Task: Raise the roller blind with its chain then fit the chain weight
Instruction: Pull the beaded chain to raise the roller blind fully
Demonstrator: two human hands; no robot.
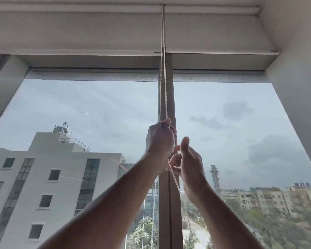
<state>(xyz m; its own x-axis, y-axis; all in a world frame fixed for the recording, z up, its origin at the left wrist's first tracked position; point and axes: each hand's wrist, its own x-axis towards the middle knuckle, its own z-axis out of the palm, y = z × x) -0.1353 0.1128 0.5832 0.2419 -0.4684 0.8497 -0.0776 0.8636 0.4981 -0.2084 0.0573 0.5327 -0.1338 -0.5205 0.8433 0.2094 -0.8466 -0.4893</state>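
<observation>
Bead chain [163, 87], hanging before the window mullion [171, 97]: left hand [160, 139] fist-clenched on it high, right hand [187, 162] pinching lower; roller blind [217, 33] nearly raised; slack may let beads skip the clutch.

The window post [170, 97] stands right behind the bead chain [163, 87]. Glass blocks both sides of the post. Room-side of the post, the air is open.

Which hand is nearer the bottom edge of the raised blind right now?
Left. The left hand grips the chain higher up, closer under the blind's bottom edge. The right hand holds the chain lower down, beside and below the left.
</observation>
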